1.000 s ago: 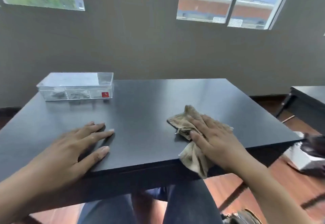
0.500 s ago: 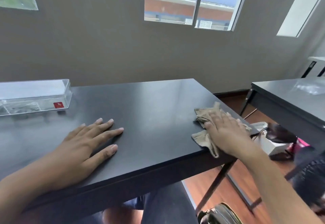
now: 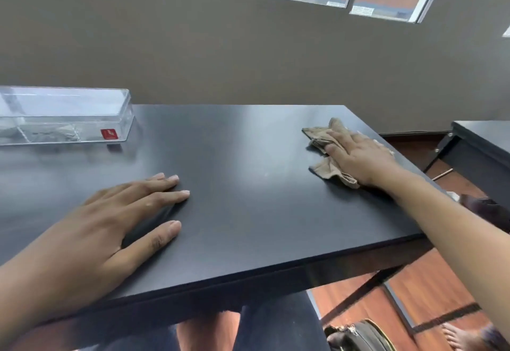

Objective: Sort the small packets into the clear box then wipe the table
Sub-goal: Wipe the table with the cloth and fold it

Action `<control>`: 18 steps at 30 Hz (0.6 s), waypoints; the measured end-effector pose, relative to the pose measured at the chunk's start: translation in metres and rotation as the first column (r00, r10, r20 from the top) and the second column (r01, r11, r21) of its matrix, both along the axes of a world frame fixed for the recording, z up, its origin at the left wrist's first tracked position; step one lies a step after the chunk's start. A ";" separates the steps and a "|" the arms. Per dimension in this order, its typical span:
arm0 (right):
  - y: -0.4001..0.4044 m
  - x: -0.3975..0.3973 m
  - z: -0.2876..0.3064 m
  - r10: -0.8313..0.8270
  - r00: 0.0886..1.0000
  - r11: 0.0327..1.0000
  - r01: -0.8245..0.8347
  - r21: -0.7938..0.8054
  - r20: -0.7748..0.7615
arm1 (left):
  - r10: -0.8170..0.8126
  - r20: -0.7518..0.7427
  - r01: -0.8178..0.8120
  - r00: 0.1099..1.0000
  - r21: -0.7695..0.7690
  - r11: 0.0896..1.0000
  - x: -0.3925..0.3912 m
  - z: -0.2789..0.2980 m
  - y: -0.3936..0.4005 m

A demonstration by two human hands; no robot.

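A tan cloth (image 3: pixel 327 168) lies crumpled on the black table (image 3: pixel 242 179) near its far right edge. My right hand (image 3: pixel 358 157) presses flat on top of the cloth, fingers stretched toward the wall. My left hand (image 3: pixel 118 221) rests palm down on the bare tabletop near the front left, fingers spread, holding nothing. The clear box (image 3: pixel 66 114) stands at the far left of the table, with a red label on its front wall and grey small packets (image 3: pixel 52 135) lying inside.
A second dark table (image 3: pixel 485 141) stands to the right across a gap of wooden floor. A dark bag (image 3: pixel 358 337) sits on the floor below the table's front right corner. The wall runs close behind the table.
My right hand has slid the cloth from the front edge toward the far right corner of the table. My left hand has stayed flat in place.
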State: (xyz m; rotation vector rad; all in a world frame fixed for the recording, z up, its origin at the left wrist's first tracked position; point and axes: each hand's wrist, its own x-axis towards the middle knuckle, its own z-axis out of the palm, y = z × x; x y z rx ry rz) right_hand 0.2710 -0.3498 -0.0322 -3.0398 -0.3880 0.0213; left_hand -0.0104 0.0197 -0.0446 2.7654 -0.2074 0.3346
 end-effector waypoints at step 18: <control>0.212 -0.021 0.005 0.321 0.946 0.947 -0.321 0.011 -0.033 | 0.012 0.081 -0.008 0.997 -0.048 0.999 -0.004 0.009 -0.005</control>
